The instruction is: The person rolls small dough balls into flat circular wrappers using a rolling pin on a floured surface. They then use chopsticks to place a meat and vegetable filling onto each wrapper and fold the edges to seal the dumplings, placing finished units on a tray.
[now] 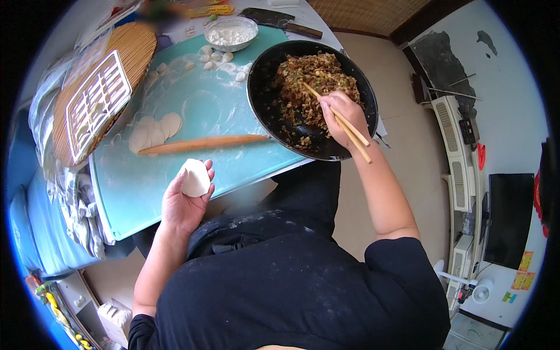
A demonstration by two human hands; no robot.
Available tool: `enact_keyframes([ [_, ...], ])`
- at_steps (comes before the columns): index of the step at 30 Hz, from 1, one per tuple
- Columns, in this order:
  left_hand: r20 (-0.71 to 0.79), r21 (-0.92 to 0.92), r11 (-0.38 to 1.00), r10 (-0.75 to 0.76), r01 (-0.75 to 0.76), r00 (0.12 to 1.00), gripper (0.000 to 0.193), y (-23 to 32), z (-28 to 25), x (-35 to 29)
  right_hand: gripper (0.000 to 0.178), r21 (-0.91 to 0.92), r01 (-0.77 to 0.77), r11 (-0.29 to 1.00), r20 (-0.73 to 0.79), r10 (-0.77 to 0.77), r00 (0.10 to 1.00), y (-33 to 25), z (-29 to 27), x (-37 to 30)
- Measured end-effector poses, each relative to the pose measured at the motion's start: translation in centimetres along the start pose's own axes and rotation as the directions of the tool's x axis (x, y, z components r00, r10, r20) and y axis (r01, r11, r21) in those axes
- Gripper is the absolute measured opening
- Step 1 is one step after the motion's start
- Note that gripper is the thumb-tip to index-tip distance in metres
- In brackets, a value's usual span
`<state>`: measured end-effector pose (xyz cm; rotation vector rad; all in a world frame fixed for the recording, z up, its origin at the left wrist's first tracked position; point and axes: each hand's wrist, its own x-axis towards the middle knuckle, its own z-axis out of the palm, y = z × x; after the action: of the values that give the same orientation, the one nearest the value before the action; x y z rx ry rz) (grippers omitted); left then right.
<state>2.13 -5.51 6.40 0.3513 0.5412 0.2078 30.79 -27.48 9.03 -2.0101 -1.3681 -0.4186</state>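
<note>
Cupping a dough wrapper [197, 178], the left hand [183, 205] curls loosely; the right hand [350, 111] pinches chopsticks [353, 129].

A black short-sleeved cloth top [303, 286] covers the torso, faint pale specks scattered over its front. Its black right sleeve [396, 259] and black left sleeve [144, 332] leave both forearms bare. Black cloth legwear [312, 189] shows beyond; whitish powdery smudges [251, 220] streak the dark fabric at the lap. The left hand [185, 207] and right hand [345, 116] are ungloved.
</note>
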Motion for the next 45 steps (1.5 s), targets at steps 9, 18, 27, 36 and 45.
enact_keyframes([
  [9, -0.058, -0.014, 1.0, 0.006, -0.007, 0.998, 0.034, 0.0, -1.3, -0.5, 0.013, 0.184, -0.22, 0.958, -0.076, 0.237, 0.969, -1.4, -4.3, 0.5],
  [18, -0.058, 0.03, 1.0, 0.0, 0.002, 0.998, 0.036, -0.2, -0.9, -0.1, 0.009, 0.103, -0.089, 0.991, 0.09, 0.08, 0.993, -1.2, -1.9, -2.7],
  [27, -0.044, 0.074, 0.997, 0.01, -0.007, 0.999, 0.036, -0.4, -0.1, -0.5, 0.016, 0.092, -0.127, 0.988, 0.01, 0.127, 0.992, 0.6, 0.8, 2.6],
  [36, -0.06, 0.091, 0.995, 0.046, -0.04, 0.997, 0.039, -0.1, -1.2, -1.7, 0.015, 0.448, -0.311, 0.838, 0.117, 0.29, 0.95, -2.2, -5.5, -2.5],
  [45, 0.029, 0.151, 0.987, -0.066, 0.061, 0.997, 0.039, -0.9, 1.2, 0.3, 0.022, 0.486, -0.517, 0.705, 0.012, 0.586, 0.81, 0.7, -5.0, -4.5],
])
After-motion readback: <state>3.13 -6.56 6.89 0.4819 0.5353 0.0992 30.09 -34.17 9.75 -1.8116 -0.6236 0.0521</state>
